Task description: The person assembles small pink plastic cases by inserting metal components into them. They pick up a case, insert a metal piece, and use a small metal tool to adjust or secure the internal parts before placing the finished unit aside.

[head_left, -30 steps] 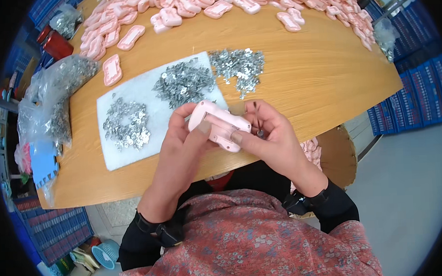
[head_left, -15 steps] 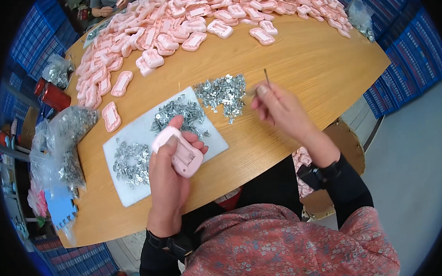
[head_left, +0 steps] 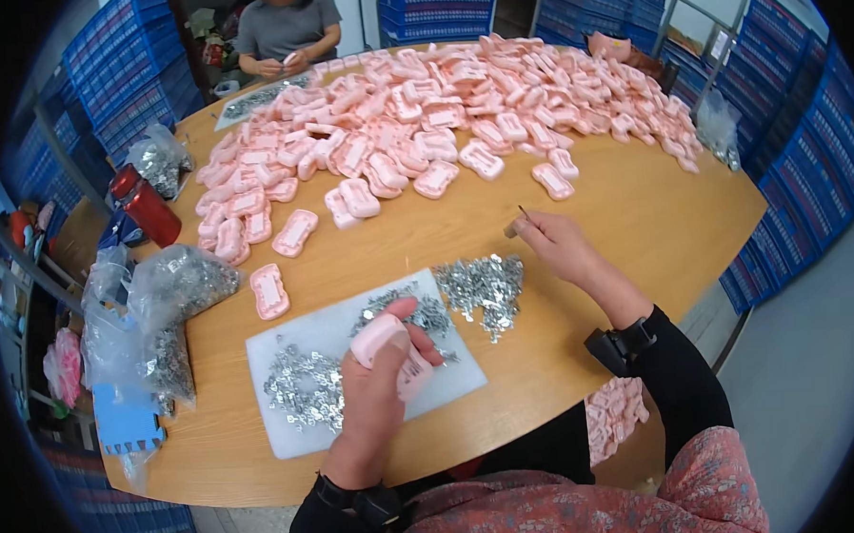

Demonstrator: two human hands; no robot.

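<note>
My left hand (head_left: 371,407) is wrapped round a pink plastic battery casing (head_left: 377,339), held tilted above a white foam-like board (head_left: 284,442). The thumb lies across the casing, and part of its recessed side shows below. Over the table to the right, my right hand (head_left: 567,249) pinches a thin, dark-tipped tool (head_left: 522,210); its exact kind is too small to tell. Small silvery metal contact pieces (head_left: 304,386) lie in heaps on the board, one partly hidden behind my left hand. Another heap of metal pieces (head_left: 485,288) lies on the wood beside the board.
A large mound of pink casings (head_left: 439,113) covers the far side of the wooden table (head_left: 653,209). Bags of metal pieces (head_left: 185,282) and a red flask (head_left: 146,207) stand at the left. Across the table sits another person (head_left: 288,30). Blue crates (head_left: 132,65) are stacked around.
The view has lifted, bringing more of the far table and the other person into sight. My left hand has tipped the casing, so less of its recessed side shows. The right hand still grips the tool.
</note>
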